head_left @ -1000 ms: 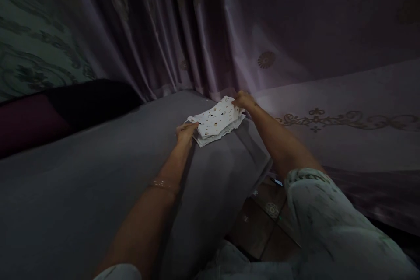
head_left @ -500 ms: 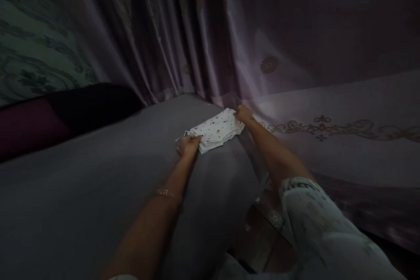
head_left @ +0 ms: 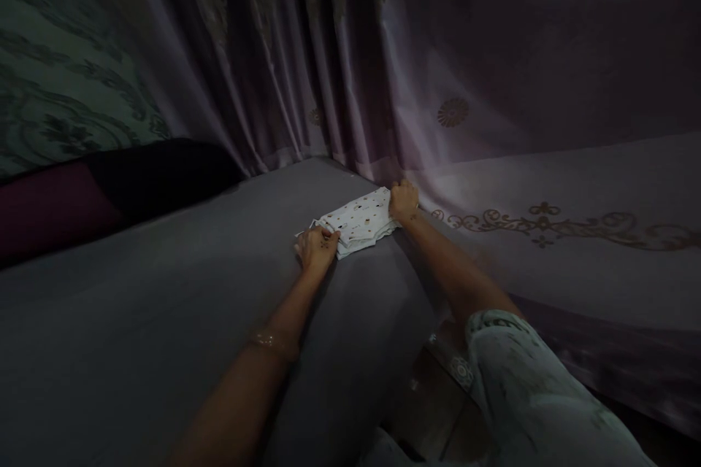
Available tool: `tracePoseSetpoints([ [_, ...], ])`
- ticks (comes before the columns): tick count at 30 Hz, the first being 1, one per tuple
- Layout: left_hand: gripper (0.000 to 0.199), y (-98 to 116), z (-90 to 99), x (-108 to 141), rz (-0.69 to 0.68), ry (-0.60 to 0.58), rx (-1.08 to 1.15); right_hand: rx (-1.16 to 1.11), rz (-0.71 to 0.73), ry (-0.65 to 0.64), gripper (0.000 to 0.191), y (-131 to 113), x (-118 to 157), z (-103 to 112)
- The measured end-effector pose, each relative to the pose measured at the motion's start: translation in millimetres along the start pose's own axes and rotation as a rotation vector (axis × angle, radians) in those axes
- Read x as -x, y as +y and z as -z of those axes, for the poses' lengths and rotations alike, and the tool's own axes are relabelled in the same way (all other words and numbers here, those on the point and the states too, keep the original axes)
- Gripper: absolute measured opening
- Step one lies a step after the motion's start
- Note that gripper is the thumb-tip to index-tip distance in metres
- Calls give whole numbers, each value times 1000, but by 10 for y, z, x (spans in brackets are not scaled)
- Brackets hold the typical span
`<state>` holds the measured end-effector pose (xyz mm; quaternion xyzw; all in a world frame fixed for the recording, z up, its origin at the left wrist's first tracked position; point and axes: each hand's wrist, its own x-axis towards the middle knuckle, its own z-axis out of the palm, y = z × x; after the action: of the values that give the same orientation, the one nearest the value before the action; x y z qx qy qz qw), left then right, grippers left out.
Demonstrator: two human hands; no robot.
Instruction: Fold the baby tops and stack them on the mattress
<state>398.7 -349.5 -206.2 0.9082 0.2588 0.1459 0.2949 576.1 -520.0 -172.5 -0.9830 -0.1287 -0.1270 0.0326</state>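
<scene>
Left hand point(head_left: 318, 249): gripping the near-left corner of a folded white printed cloth point(head_left: 362, 219). Cloth: layered, lying on the grey bed point(head_left: 219, 292); layers could slip askew if pulled unevenly. Right hand point(head_left: 404, 201): fingers curled on its right end; tugging might crease it.

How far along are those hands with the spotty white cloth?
Looks done: the cloth lies in layers on the grey sheet, with its spotty side up. In hand: the left hand holds one end and the right hand the other. Left, I'd guess: the layers' edges don't line up neatly, and neither hand has let go. I can't tell if more is needed.
</scene>
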Motion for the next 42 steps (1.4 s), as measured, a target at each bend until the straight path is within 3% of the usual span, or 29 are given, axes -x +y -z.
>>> tracePoseSetpoints([
  [3,30,42,36,93,-218,61,-25,-28,119,-2,38,-75,27,-22],
  [7,40,74,38,197,-502,-85,-125,-104,190,-98,49,-93,29,-148],
  [12,47,53,-7,240,-514,-275,-289,-161,148,-235,59,-50,6,-280],
  [17,51,54,1,240,-512,-312,-331,-147,153,-232,59,-23,-14,-280],
  [22,55,-29,129,276,-544,-333,-281,-143,166,-208,57,-81,7,-189],
  [27,59,-332,297,304,-459,-296,-281,-122,359,-99,56,-420,257,-77],
  [31,58,-684,433,321,-395,-274,-323,-128,457,-139,56,-673,490,-78],
  [38,61,-1349,813,426,-253,-216,-396,-59,446,-112,53,-731,561,-160],
  [42,63,-1733,1108,566,-136,-169,-444,-73,443,-180,53,-736,526,-105],
])
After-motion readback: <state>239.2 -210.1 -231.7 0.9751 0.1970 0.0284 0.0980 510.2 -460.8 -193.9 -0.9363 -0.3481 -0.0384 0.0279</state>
